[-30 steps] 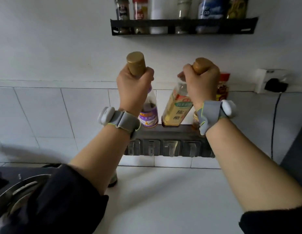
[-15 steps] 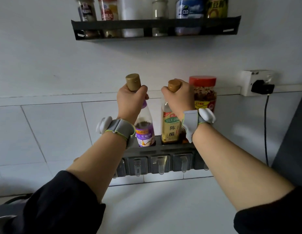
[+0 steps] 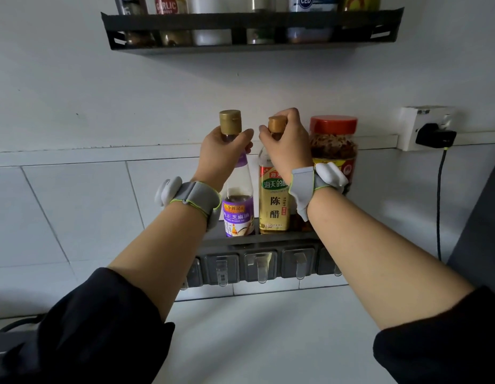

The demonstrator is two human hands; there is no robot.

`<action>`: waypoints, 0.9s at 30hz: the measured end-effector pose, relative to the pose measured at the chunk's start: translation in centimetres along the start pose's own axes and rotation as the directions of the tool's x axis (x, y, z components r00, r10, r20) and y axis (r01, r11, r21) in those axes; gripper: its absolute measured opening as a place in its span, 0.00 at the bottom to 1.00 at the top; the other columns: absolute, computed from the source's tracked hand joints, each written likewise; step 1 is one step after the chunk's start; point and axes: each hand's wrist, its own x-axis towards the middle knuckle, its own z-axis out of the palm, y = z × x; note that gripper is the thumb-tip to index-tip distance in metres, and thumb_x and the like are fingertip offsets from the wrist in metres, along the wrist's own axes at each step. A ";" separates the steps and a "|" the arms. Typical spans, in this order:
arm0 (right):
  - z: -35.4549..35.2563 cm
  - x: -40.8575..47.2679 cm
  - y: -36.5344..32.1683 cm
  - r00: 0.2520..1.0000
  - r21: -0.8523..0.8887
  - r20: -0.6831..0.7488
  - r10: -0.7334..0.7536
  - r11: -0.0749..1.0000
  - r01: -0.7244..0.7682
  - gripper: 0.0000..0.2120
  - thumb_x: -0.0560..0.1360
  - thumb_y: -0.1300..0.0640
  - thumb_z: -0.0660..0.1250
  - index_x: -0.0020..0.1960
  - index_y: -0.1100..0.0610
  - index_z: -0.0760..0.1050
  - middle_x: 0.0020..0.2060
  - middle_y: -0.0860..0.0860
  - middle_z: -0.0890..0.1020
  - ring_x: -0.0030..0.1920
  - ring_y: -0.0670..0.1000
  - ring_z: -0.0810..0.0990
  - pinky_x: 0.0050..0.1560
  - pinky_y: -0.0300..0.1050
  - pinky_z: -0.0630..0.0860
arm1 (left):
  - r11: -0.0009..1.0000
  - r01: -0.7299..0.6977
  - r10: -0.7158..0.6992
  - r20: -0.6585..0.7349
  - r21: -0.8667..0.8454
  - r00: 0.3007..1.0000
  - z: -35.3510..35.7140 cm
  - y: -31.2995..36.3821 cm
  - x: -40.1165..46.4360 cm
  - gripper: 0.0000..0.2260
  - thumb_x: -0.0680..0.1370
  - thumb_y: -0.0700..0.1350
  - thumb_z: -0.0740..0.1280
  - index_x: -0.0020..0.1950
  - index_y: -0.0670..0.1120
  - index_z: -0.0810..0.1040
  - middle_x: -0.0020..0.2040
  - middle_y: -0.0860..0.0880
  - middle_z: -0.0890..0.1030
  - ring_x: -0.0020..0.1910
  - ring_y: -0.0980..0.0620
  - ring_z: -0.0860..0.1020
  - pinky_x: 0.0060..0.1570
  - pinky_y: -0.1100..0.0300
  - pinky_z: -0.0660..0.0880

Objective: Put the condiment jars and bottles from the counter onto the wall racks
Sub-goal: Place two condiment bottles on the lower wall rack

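Two hands grip necks: left hand [image 3: 223,151] fingers pinching purple-labelled sesame oil bottle [image 3: 237,198]; right hand [image 3: 289,142] pinching yellow-labelled vinegar bottle [image 3: 274,200], red-lidded jar [image 3: 333,151] at 3 o'clock; careless release risks toppling off grey lower rack [image 3: 257,239].

You're standing in a home kitchen: tiled wall [image 3: 74,212], white counter [image 3: 268,328], condiment bottles on wall racks [image 3: 251,29], wall socket [image 3: 423,126].

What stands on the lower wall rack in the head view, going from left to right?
sesame oil bottle held at the neck by the left hand → vinegar bottle held at the neck by the right hand → red-lidded jar
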 end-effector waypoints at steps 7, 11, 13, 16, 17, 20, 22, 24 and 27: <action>-0.7 0.6 -0.4 0.986 -0.104 0.134 0.096 0.991 -0.082 0.20 0.76 0.52 0.65 0.64 0.60 0.69 0.59 0.59 0.75 0.55 0.56 0.77 0.49 0.41 0.69 | 0.982 0.065 -0.087 0.114 0.177 0.990 -1.0 -0.2 -1.0 0.21 0.75 0.50 0.68 0.64 0.42 0.69 0.54 0.43 0.77 0.49 0.49 0.77 0.46 0.62 0.74; -1.8 1.1 -1.2 0.963 -0.325 0.221 0.154 0.943 -0.077 0.29 0.76 0.48 0.64 0.73 0.58 0.61 0.66 0.60 0.68 0.65 0.60 0.71 0.60 0.49 0.71 | 0.858 0.192 -0.327 0.219 0.477 0.919 -2.3 -1.3 -2.5 0.30 0.73 0.51 0.71 0.69 0.43 0.63 0.56 0.45 0.73 0.49 0.47 0.74 0.43 0.54 0.75; -2.3 1.4 -1.6 0.956 -0.401 0.256 0.147 0.915 -0.034 0.29 0.77 0.49 0.63 0.73 0.59 0.60 0.67 0.61 0.68 0.65 0.61 0.71 0.62 0.52 0.71 | 0.788 0.246 -0.437 0.232 0.564 0.869 -2.9 -2.6 -3.3 0.34 0.71 0.48 0.73 0.72 0.44 0.60 0.62 0.42 0.72 0.55 0.43 0.75 0.47 0.50 0.79; -2.8 1.5 -2.1 0.949 -0.440 0.289 0.124 0.898 0.016 0.27 0.77 0.51 0.63 0.72 0.60 0.62 0.67 0.61 0.68 0.65 0.62 0.72 0.62 0.51 0.71 | 0.816 0.290 -0.442 0.217 0.500 0.871 -3.0 -3.7 -4.1 0.32 0.70 0.43 0.75 0.69 0.45 0.63 0.67 0.39 0.70 0.61 0.39 0.74 0.48 0.43 0.81; -2.8 1.5 -2.2 0.949 -0.443 0.293 0.119 0.896 0.025 0.26 0.77 0.52 0.63 0.72 0.60 0.63 0.67 0.61 0.68 0.64 0.62 0.72 0.62 0.51 0.71 | 0.822 0.293 -0.437 0.213 0.488 0.874 -2.9 -3.8 -4.1 0.32 0.69 0.43 0.75 0.69 0.45 0.64 0.67 0.39 0.70 0.61 0.39 0.74 0.47 0.43 0.81; -3.0 1.6 -2.0 0.948 -0.457 0.297 0.115 0.889 0.035 0.25 0.77 0.53 0.64 0.71 0.60 0.64 0.67 0.61 0.68 0.64 0.61 0.73 0.62 0.49 0.71 | 0.825 0.297 -0.442 0.221 0.480 0.870 -2.4 -3.6 -4.2 0.32 0.69 0.42 0.75 0.69 0.45 0.64 0.67 0.40 0.71 0.62 0.38 0.73 0.48 0.42 0.81; -3.0 1.7 -1.9 0.948 -0.472 0.295 0.121 0.881 0.035 0.25 0.77 0.53 0.63 0.71 0.60 0.64 0.67 0.61 0.68 0.64 0.62 0.73 0.62 0.50 0.71 | 0.832 0.298 -0.436 0.221 0.468 0.872 -2.1 -3.7 -4.1 0.32 0.69 0.42 0.75 0.69 0.45 0.64 0.67 0.40 0.71 0.62 0.39 0.73 0.48 0.42 0.81; -3.0 1.9 -1.9 0.947 -0.497 0.295 0.126 0.867 0.039 0.24 0.78 0.53 0.62 0.71 0.60 0.64 0.66 0.61 0.68 0.63 0.62 0.74 0.61 0.50 0.72 | 0.835 0.297 -0.432 0.216 0.464 0.876 -1.7 -3.8 -4.1 0.32 0.69 0.42 0.75 0.70 0.45 0.64 0.67 0.40 0.71 0.61 0.39 0.74 0.48 0.43 0.81; -2.9 2.1 -1.7 0.946 -0.509 0.296 0.132 0.860 0.039 0.23 0.78 0.54 0.62 0.70 0.59 0.64 0.65 0.61 0.68 0.62 0.62 0.74 0.60 0.50 0.73 | 0.841 0.290 -0.424 0.222 0.457 0.878 -1.2 -3.9 -4.0 0.33 0.69 0.42 0.75 0.70 0.45 0.64 0.68 0.40 0.71 0.61 0.39 0.74 0.48 0.43 0.81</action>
